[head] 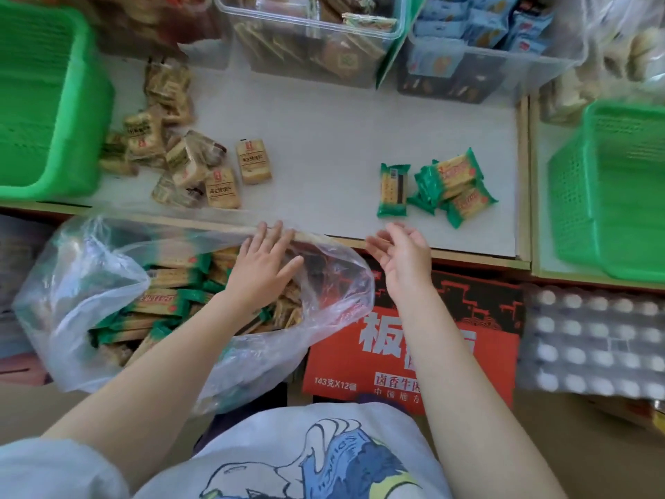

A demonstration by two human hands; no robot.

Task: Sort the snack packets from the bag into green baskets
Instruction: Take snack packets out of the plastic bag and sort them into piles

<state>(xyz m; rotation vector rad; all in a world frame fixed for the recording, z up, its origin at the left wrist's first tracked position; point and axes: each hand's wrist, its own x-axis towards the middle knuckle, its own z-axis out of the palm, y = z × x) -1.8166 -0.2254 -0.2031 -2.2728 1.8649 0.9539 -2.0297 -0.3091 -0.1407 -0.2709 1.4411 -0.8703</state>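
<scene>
A clear plastic bag (82, 282) full of green-edged and tan snack packets lies below the shelf's front edge. My left hand (262, 264) hovers flat over the bag's mouth with its fingers straight, holding nothing. My right hand (403, 253) is palm-up and relaxed just under the shelf edge, empty. On the white shelf (324, 138) sit a pile of tan packets (180, 156) at the left and a small group of green packets (439, 189) at the right. One green basket (43, 102) stands at the far left, another green basket (611, 189) at the far right.
Clear bins (313, 41) of other snacks line the back of the shelf. A red carton (414, 347) sits below the shelf between my arms. A shrink-wrapped pack of cans (593, 340) lies at the right.
</scene>
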